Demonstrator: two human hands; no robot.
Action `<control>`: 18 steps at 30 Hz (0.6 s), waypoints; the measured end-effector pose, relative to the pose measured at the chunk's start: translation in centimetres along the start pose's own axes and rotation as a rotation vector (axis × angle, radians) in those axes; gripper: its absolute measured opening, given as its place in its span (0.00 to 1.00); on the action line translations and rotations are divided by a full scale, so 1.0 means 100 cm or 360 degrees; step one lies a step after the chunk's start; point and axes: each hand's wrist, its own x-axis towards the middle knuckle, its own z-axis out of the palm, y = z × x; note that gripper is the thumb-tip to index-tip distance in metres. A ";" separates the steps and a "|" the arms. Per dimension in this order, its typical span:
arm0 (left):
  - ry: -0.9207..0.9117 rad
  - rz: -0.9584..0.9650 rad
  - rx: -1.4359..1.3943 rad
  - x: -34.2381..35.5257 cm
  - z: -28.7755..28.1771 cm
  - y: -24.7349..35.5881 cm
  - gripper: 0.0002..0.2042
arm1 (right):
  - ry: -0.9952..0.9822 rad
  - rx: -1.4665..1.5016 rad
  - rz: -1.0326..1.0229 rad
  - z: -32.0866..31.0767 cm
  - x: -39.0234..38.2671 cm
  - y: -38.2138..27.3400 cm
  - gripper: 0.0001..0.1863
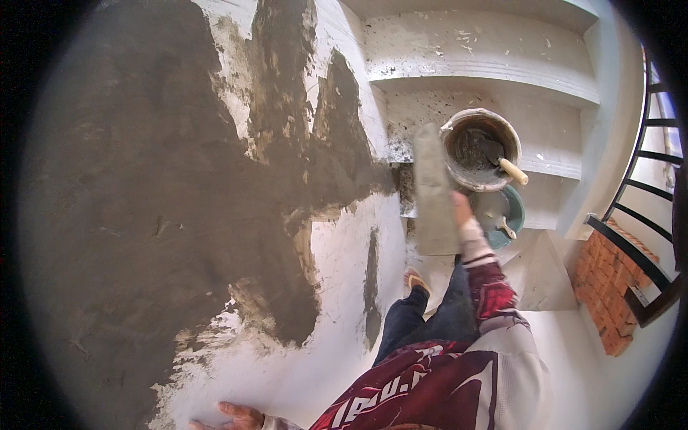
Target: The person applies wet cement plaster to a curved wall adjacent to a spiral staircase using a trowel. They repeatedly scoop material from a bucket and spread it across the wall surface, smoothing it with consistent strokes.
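Observation:
My right hand (462, 208) grips a long, flat, rectangular plastering float (437, 190), held upright beside the wall and a little blurred. The float's broad grey face shows; its handle is hidden behind the blade and my fingers. My left hand (233, 416) rests against the white lower part of the wall, fingers apart, holding nothing. Wet grey plaster (158, 215) covers much of the wall on the left, with ragged edges and streaks over the white. Just beyond the float stands a bucket of grey mortar (473, 147), and a trowel with a pale wooden handle (514, 171) leans in it.
Beneath the mortar bucket, partly covered by it, a green bucket (516, 208) holds cloudy liquid and a brush (507, 228). Plaster-spattered white stairs (487, 89) rise ahead. A black railing (631, 251) and stacked red bricks (605, 283) are at the right. My sandalled foot (416, 281) stands near the wall.

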 end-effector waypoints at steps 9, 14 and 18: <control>-0.0018 0.0038 -0.0022 -0.001 0.003 -0.003 0.32 | 0.0214 -0.0079 0.0080 0.160 0.020 -0.069 0.19; -0.0064 0.0035 0.0035 -0.006 0.003 -0.006 0.32 | 0.0209 -0.0325 -0.0134 0.177 -0.012 -0.074 0.19; -0.0059 0.0069 0.0045 -0.006 0.005 -0.007 0.33 | 0.0205 -0.0359 -0.0078 0.198 -0.024 -0.073 0.20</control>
